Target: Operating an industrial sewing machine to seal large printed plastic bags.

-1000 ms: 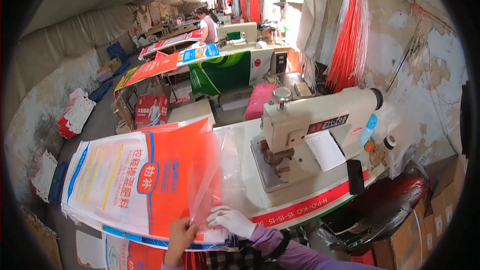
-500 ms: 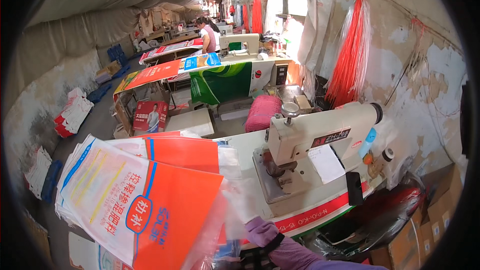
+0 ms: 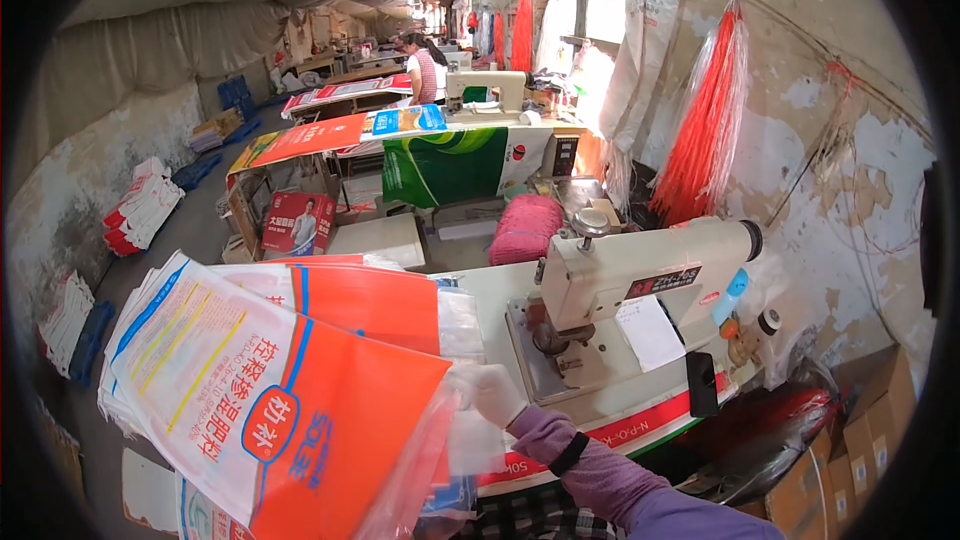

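Note:
My right hand (image 3: 492, 397), in a white glove and purple sleeve, is closed on the right edge of an orange-and-white woven sack (image 3: 375, 395). There a clear plastic liner (image 3: 410, 470) sticks out beyond the printed fabric. The sack lies across a stack of sacks (image 3: 395, 312) of the same orange and white kind, on the left of the sewing table (image 3: 490, 290). Right of my hand stands a cream industrial sewing machine (image 3: 620, 275), apart from the sack. My left hand is out of view.
A black phone (image 3: 703, 385) and white paper (image 3: 650, 332) lie by the machine. Behind it sits a pink thread cone (image 3: 527, 228). Cardboard boxes (image 3: 850, 450) stand at lower right. Red strands (image 3: 700, 130) hang on the wall. Farther off, a person (image 3: 427, 72) works at another table.
My gloved right hand was smeared by motion and now shows clearly at the sack's edge. The sack has shifted slightly, and the whole view has tilted a little.

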The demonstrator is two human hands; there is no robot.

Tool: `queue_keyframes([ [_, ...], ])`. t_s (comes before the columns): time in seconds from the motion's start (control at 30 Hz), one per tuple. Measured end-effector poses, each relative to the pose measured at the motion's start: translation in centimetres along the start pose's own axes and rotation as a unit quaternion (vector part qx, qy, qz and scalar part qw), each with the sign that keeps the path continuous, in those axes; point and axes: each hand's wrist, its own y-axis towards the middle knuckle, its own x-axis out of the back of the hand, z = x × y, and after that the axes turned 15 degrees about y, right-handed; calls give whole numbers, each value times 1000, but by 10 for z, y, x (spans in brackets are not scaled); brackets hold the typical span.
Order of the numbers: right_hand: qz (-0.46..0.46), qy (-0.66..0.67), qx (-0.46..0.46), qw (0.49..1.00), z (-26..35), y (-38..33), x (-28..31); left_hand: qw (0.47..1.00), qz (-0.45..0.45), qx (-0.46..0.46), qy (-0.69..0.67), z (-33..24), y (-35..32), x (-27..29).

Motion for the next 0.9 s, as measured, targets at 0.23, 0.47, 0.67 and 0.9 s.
queue_keyframes([
  [0.23, 15, -288, 149, 946, 43, 19, 9, 991, 82, -103, 5, 2, -24, 1],
  [0.47, 305, -155, 295, 892, 107, -4, -73, 887, -206, 228, -345, 61, 43, 0],
  [0.67, 125, 74, 146, 979, 130, -83, -130, 911, -347, -203, 87, 110, 419, 37],
  [0.9, -279, 194, -279, 898, 3, -228, 29, 835, -45, -521, -171, -286, 387, -137],
])
